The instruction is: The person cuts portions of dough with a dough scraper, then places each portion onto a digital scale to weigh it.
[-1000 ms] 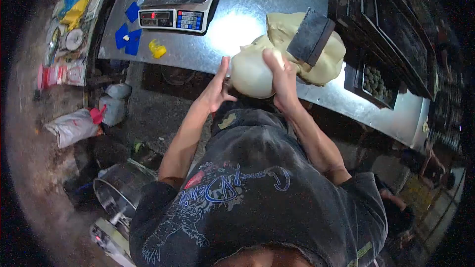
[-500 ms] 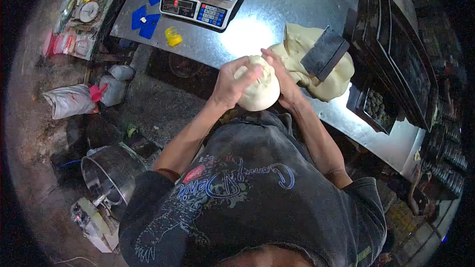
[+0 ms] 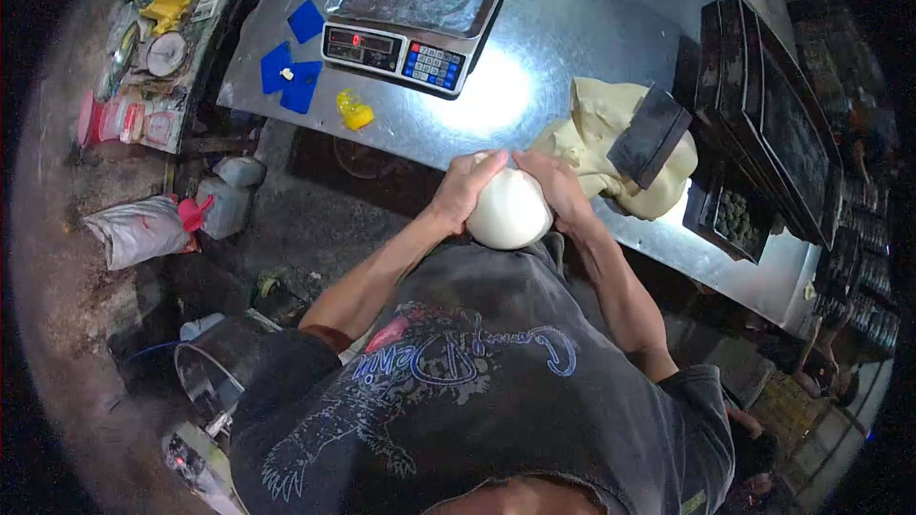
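A smooth, pale ball of dough (image 3: 510, 210) is between my two hands, close to the shirt at the front edge of the metal table (image 3: 401, 129). My left hand (image 3: 465, 193) is wrapped round one side of it, and my right hand (image 3: 556, 189) grips the other, with the thumbs near its top. Just beyond my right hand a large mound of dough (image 3: 596, 133) lies on the table, with a dark flat scraper (image 3: 651, 136) resting on it.
A digital scale (image 3: 410, 0) stands on the table, with blue pieces (image 3: 301, 86) and a yellow object (image 3: 354, 110) beside it. Dark trays (image 3: 763, 105) lean at the right. A metal bowl (image 3: 205, 372) is below left.
The dough ball has turned from a folded, creased top to a smooth face, and my hands have shifted their grip on it. The view has tilted, so the table appears lower.
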The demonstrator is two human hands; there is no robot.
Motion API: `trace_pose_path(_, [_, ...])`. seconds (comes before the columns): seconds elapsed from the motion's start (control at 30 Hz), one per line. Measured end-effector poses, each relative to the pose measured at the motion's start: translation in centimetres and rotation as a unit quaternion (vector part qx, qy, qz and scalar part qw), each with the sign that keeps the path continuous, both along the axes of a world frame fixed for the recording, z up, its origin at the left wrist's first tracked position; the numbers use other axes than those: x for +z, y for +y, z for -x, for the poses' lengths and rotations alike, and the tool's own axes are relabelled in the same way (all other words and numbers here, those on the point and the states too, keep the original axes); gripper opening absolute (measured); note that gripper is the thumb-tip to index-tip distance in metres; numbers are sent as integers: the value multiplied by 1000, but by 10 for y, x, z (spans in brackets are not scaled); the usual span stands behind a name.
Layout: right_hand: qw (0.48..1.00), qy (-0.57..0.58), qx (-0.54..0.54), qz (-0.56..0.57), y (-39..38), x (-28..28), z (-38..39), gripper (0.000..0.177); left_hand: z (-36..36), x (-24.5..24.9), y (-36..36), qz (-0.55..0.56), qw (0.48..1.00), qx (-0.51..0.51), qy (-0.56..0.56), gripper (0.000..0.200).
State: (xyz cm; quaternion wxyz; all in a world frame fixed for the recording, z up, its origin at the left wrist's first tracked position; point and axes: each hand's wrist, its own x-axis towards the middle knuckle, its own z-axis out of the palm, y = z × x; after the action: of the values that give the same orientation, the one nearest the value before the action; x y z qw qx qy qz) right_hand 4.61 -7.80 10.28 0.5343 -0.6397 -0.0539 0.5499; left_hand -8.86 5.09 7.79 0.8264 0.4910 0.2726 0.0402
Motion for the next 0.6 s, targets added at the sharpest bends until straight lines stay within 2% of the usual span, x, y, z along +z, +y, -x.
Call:
trace_pose_path(0.03, [998, -21, 60, -2, 1, 4, -5, 50, 0, 3, 6, 41, 999, -18, 1, 55])
trace_pose_path(0.1, [992, -73, 64, -82, -3, 8, -1, 59, -1, 10, 12, 114, 992, -51, 4, 72])
trace_pose_path(0.2, [972, -133, 123, -149, -21, 14, 0, 72, -13, 10, -5, -43, 995, -11, -87, 83])
trace_pose_path(0.23, [964, -147, 152, -161, -28, 17, 2, 76, -18, 1, -4, -187, 981, -41, -16, 92])
trace_pose_path(0.33, [947, -241, 202, -60, -41, 34, 6, 77, -31, 2, -13, -292, 954, -35, -60, 94])
trace_pose_path(0.37, [942, -278, 177, -64, -42, 34, 7, 65, -31, 7, -14, -199, 974, -80, -78, 97])
trace_pose_path(0.47, [983, -163, 78, -18, -45, 39, 13, 51, -34, 15, -25, -63, 981, -127, -134, 92])
trace_pose_path(0.5, [982, -175, 68, -33, -50, 31, 14, 42, -33, 11, -28, -84, 976, -144, -141, 86])
trace_pose_path(0.6, [987, -129, 68, -62, -60, 19, 14, 40, -24, -9, -40, 2, 973, -192, -127, 89])
